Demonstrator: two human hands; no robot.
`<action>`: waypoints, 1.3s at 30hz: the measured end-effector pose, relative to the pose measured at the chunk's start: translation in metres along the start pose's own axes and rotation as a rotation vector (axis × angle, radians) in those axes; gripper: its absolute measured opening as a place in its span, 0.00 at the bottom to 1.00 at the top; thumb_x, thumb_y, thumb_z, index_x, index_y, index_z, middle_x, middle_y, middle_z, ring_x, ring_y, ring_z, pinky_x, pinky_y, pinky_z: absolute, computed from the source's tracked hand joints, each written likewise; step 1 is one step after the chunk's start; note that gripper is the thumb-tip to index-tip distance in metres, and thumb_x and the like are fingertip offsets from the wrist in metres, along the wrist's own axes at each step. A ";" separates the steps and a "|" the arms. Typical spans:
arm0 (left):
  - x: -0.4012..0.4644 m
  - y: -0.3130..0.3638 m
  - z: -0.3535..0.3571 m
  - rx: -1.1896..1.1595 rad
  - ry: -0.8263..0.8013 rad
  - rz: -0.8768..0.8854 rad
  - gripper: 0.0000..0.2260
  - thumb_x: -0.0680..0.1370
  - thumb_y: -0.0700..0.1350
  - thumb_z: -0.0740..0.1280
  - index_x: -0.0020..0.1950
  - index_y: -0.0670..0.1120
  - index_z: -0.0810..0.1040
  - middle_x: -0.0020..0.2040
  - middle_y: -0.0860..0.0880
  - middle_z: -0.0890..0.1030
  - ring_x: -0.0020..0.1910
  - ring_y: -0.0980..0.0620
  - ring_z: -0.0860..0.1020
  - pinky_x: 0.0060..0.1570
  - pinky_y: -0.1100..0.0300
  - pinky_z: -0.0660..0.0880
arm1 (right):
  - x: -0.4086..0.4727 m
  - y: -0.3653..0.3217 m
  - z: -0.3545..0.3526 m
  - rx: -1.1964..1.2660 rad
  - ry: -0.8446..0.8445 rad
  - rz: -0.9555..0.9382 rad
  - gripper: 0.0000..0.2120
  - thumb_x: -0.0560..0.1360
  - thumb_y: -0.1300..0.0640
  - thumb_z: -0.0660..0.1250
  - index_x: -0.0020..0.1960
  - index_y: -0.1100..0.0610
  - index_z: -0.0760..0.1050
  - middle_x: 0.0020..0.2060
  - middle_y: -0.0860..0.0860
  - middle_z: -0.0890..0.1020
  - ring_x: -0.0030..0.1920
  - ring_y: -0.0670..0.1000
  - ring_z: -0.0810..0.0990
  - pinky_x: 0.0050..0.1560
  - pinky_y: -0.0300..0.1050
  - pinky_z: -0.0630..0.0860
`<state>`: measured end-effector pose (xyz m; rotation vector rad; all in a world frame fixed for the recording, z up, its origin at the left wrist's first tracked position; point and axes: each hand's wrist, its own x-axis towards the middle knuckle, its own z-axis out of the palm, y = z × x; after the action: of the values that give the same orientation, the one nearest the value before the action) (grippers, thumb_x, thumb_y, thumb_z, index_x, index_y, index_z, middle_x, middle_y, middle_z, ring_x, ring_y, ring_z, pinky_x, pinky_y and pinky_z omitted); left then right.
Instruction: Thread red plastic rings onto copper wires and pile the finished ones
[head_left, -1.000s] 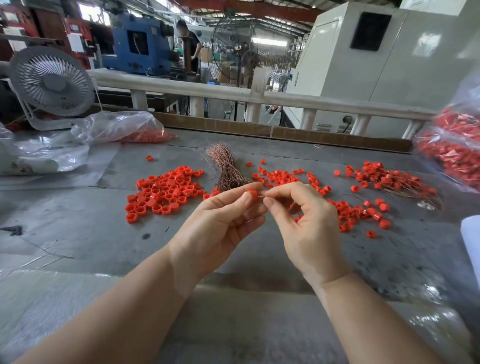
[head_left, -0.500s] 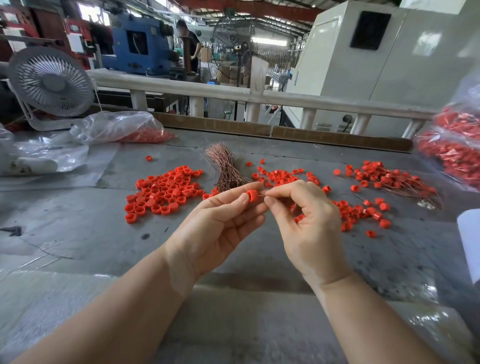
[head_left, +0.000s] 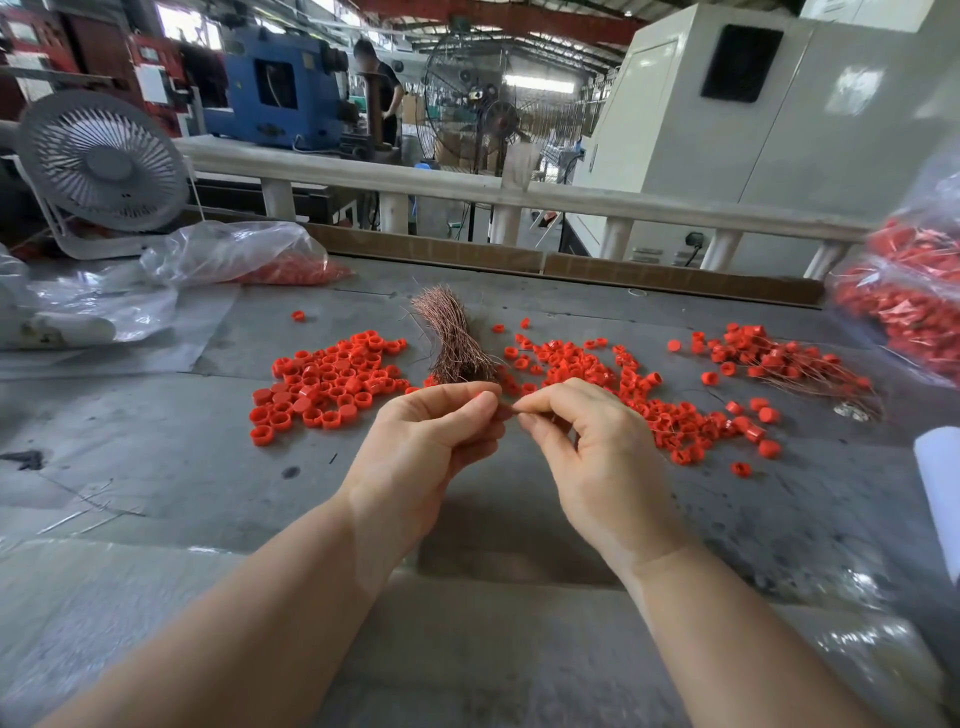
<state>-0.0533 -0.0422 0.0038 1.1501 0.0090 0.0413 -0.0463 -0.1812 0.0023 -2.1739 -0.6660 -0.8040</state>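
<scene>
My left hand (head_left: 431, 441) pinches a small red plastic ring (head_left: 503, 412) between thumb and forefinger, mostly hidden by the fingertips. My right hand (head_left: 587, 452) meets it fingertip to fingertip and pinches a thin copper wire, which is barely visible. Just beyond the hands a bundle of copper wires (head_left: 453, 343) lies on the grey table (head_left: 156, 441). Loose red rings (head_left: 324, 382) are heaped to the left of the bundle, with more loose rings (head_left: 623, 384) to its right. A pile of rings threaded on wires (head_left: 779, 361) lies at the far right.
A white desk fan (head_left: 104, 163) stands at the back left beside clear plastic bags (head_left: 234, 254), one holding red parts. A bag of red pieces (head_left: 909, 306) sits at the right edge. A white roll (head_left: 940, 488) shows at the right. A railing (head_left: 467, 189) runs behind the table.
The hands stay together over the same spot. My fingertips have closed in over the ring, so it shows less than before.
</scene>
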 end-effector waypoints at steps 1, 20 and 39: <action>0.001 0.000 -0.001 0.004 0.019 0.007 0.05 0.75 0.35 0.65 0.43 0.41 0.80 0.33 0.48 0.83 0.30 0.58 0.78 0.32 0.68 0.76 | 0.000 0.000 0.000 -0.001 -0.008 0.011 0.02 0.72 0.63 0.69 0.42 0.59 0.81 0.36 0.51 0.80 0.38 0.51 0.76 0.41 0.46 0.73; 0.010 -0.012 -0.007 0.256 0.168 0.077 0.06 0.75 0.35 0.68 0.48 0.45 0.80 0.37 0.50 0.80 0.36 0.55 0.77 0.42 0.63 0.76 | 0.003 0.017 -0.005 -0.080 0.071 0.268 0.05 0.73 0.63 0.69 0.40 0.56 0.80 0.35 0.47 0.81 0.38 0.49 0.78 0.39 0.43 0.73; 0.007 -0.020 -0.003 0.961 0.024 0.275 0.04 0.73 0.42 0.70 0.40 0.51 0.81 0.34 0.56 0.72 0.29 0.68 0.71 0.31 0.74 0.65 | 0.021 0.121 -0.106 -0.468 0.270 0.649 0.09 0.74 0.67 0.64 0.50 0.62 0.81 0.48 0.64 0.82 0.50 0.64 0.78 0.53 0.54 0.74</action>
<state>-0.0462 -0.0468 -0.0154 2.1056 -0.1202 0.3213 0.0110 -0.3315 0.0220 -2.4023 0.3979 -0.9194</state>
